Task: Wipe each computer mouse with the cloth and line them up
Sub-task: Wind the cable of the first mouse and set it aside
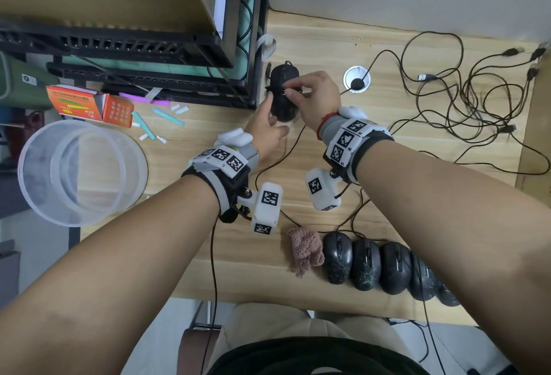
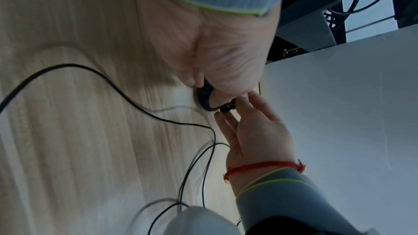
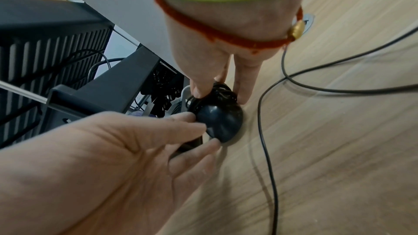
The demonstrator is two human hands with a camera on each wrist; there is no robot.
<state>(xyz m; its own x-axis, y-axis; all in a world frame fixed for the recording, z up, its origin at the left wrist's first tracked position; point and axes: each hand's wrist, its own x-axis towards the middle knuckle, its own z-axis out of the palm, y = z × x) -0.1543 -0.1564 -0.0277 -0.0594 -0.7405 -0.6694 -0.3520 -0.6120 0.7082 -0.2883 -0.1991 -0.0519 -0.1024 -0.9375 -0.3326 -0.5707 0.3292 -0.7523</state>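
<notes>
A black mouse (image 1: 283, 109) with its cable (image 1: 284, 75) coiled round its far end lies on the wooden desk (image 1: 372, 55) beside a black rack. My right hand (image 1: 310, 93) pinches that coil (image 3: 222, 89) between thumb and fingers. My left hand (image 1: 265, 125) touches the mouse's (image 3: 221, 122) left side and near end with fairly straight fingers (image 3: 187, 117). In the left wrist view the mouse (image 2: 203, 100) peeks out under my left palm. A pink cloth (image 1: 305, 251) lies at the desk's near edge, left of a row of several black mice (image 1: 366, 264).
A black rack (image 1: 167, 46) stands just left of the mouse. Tangled cables (image 1: 477, 100) spread over the right of the desk beside a cable grommet (image 1: 357, 79). At the left sit a clear plastic tub (image 1: 80, 172), an orange box (image 1: 89, 103) and small scraps.
</notes>
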